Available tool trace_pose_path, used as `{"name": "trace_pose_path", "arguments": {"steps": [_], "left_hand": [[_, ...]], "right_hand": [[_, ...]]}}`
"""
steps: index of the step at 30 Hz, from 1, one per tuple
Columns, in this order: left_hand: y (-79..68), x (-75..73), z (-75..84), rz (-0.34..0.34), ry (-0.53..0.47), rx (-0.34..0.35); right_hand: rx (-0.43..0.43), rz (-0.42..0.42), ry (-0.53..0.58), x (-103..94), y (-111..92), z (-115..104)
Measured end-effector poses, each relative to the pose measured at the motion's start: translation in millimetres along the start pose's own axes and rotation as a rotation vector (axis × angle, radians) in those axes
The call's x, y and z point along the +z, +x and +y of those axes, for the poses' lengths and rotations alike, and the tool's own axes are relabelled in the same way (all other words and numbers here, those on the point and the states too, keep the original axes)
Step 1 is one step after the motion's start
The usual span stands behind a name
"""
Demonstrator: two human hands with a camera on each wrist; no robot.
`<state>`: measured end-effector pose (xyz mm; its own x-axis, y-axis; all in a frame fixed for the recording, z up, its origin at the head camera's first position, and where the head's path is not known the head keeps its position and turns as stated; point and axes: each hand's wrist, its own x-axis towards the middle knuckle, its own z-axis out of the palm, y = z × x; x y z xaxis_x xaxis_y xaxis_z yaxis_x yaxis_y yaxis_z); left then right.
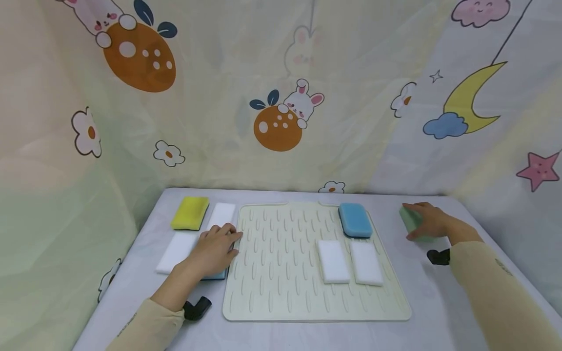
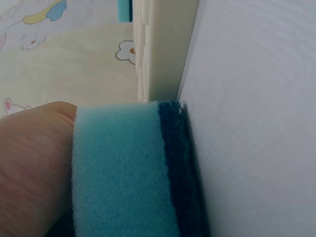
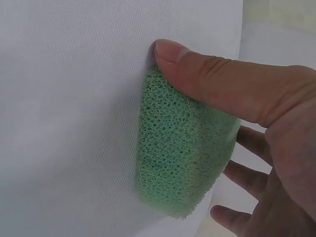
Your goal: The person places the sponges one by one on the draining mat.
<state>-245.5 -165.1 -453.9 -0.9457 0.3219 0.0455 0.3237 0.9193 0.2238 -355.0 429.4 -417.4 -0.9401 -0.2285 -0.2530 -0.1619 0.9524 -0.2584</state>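
Observation:
My left hand [image 1: 213,249] rests over a blue sponge [image 2: 121,170] with a dark blue scouring layer at the left edge of the mat. Most of that sponge is hidden under the hand in the head view, and I cannot tell whether the fingers curl round it. In the left wrist view the dark layer faces the table. At the right side of the table, my right hand [image 1: 428,222] holds a green porous sponge [image 3: 170,148]. The thumb lies along one end of it, and the other fingers are behind it.
A cream ridged mat [image 1: 272,292] covers the middle of the white table. On its right part lie another blue sponge [image 1: 355,220] and two white sponges [image 1: 333,262]. Left of the mat are a yellow sponge [image 1: 190,213] and white pieces [image 1: 175,252]. A printed curtain stands behind.

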Motion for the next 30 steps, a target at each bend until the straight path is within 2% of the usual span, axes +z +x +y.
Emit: {"name": "trace_pose_path", "arguments": {"steps": [6, 11, 23, 30], "left_hand": [[-0.3, -2.0, 1.9, -0.005, -0.002, 0.001], [-1.2, -1.5, 2.3, -0.002, 0.003, 0.006], [-2.1, 1.2, 1.7, 0.004, 0.007, 0.010], [-3.1, 1.5, -0.1, 0.009, 0.008, 0.003]], "right_hand": [[0.003, -0.017, 0.039, 0.6, 0, 3], [0.001, -0.018, 0.025, 2.0, 0, 7], [-0.005, 0.036, -0.016, 2.3, -8, 6], [-0.022, 0.060, -0.049, -2.0, -13, -3]]}}
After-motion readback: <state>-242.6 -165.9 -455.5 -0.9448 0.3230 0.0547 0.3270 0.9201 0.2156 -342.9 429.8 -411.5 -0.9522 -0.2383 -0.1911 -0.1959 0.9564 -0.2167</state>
